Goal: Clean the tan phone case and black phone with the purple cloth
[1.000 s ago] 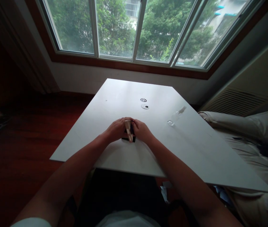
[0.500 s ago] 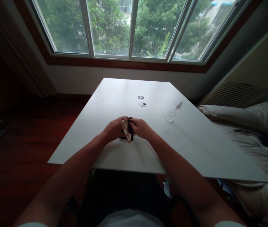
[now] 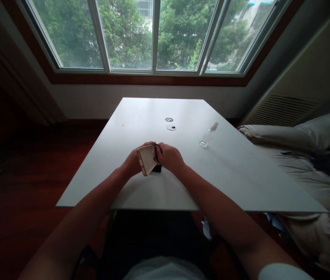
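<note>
Just left of the table's middle, my left hand [image 3: 132,160] is closed round a pinkish-beige phone case [image 3: 147,158], tilted with its broad face toward me. Small dark cutouts show near the case's right end. My right hand [image 3: 171,156] is closed against that end, its fingers curled on a small dark thing [image 3: 156,150] whose kind I cannot make out. Under the case, a black phone [image 3: 157,169] lies on the white table [image 3: 226,179], mostly covered by the case and hands.
Farther right stands a clear spray bottle [image 3: 207,137]. Two round flat stickers or discs [image 3: 171,127] lie beyond my hands. A padded light sofa [image 3: 293,136] borders the table's right side, and a window [image 3: 153,35] is behind the far edge.
The phone case has turned from nearly edge-on to show its broad face, shifting left. My right hand stays against its end. The whole view has moved slightly.
</note>
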A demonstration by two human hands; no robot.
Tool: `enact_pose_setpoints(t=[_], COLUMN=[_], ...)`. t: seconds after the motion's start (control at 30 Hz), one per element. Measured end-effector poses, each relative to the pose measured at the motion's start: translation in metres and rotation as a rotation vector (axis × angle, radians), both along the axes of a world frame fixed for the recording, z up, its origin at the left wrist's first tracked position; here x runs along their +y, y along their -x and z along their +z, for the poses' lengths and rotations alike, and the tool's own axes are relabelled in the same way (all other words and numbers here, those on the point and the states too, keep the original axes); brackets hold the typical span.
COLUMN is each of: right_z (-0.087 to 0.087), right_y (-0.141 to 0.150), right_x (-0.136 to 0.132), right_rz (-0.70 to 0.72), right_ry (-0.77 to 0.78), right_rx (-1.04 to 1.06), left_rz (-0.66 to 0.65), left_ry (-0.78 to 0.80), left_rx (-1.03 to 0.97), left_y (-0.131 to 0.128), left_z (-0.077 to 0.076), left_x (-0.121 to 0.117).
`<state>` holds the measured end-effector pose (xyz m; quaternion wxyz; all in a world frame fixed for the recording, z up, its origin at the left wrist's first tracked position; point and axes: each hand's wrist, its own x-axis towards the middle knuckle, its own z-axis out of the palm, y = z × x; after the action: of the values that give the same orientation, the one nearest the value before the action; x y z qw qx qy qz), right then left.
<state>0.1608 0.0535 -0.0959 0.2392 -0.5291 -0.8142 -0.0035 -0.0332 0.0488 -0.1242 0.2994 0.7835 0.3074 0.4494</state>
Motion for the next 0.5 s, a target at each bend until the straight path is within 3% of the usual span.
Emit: enact_pose_setpoints(t=[0.3, 0.5], right_z=[-0.004, -0.002], right_y=[0.011, 0.020], right_x=[0.001, 0.000], right_rz=[0.067, -0.022], right_ry=[-0.018, 0.013], right_rx=[0.017, -0.089], left_rz=[-0.004, 0.076], left_ry=[-0.118, -0.172], left_rx=[0.024, 0.139], left_y=[0.010, 0.016], left_z=[0.003, 0.003], left_x=[0.000, -0.003])
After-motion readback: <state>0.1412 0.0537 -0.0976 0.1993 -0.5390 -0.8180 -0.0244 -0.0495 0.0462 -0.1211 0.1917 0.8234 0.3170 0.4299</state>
